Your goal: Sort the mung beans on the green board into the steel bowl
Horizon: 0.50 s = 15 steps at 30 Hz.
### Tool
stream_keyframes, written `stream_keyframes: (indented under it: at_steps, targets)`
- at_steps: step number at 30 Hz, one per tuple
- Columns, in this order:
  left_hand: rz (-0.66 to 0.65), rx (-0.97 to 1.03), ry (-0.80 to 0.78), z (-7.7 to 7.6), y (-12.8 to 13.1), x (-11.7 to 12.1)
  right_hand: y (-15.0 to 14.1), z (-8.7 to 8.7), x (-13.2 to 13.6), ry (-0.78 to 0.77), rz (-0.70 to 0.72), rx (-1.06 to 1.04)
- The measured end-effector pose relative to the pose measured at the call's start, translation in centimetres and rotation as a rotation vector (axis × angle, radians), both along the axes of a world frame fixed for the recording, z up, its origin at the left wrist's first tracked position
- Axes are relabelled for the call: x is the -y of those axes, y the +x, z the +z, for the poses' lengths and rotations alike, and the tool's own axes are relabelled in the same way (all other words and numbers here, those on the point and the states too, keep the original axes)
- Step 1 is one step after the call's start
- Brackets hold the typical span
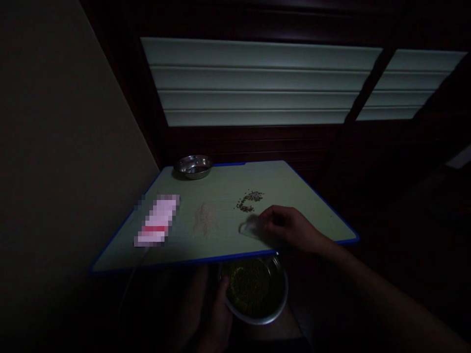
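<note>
Below the table's near edge, my left hand grips the left rim of a metal bowl with its thumb. Small green grains like mung beans lie in the bowl. Over the near right part of the pale tabletop, my right hand is closed, its fingers around a clear piece with a rounded edge whose kind I cannot make out. Just beyond it lies a small patch of dark green and pale grains. Left of that, a pile of pale, rice-like grains is spread out.
A shallow metal bowl stands at the far left corner of the table. A blurred-out phone-like slab with a cable lies near the left edge. Behind the table are dark wooden doors with pale slats; a wall rises on the left.
</note>
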State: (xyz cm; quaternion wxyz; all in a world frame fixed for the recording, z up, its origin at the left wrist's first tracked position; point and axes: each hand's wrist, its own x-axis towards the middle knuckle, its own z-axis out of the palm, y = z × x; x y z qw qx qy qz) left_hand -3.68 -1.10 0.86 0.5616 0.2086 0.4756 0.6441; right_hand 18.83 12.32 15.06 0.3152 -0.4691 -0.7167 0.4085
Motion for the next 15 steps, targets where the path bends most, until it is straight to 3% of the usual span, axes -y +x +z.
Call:
stream_keyframes:
  at_steps: [3,6,11,15]
  targets:
    - [-0.007,-0.002,0.006,0.0,-0.5,0.3,0.7,0.5,-2.4,0.160,-0.182,0.142]
    - [0.093,0.021,0.024,-0.3,0.7,-0.2,1.0,1.0,-4.3,0.246,-0.282,0.259]
    - [0.085,0.029,-0.028,-0.7,2.7,-1.2,1.2,1.1,-4.4,0.235,-0.256,0.268]
    - [0.076,0.037,-0.054,-0.8,2.4,-1.1,1.6,0.6,-3.5,0.197,-0.308,0.318]
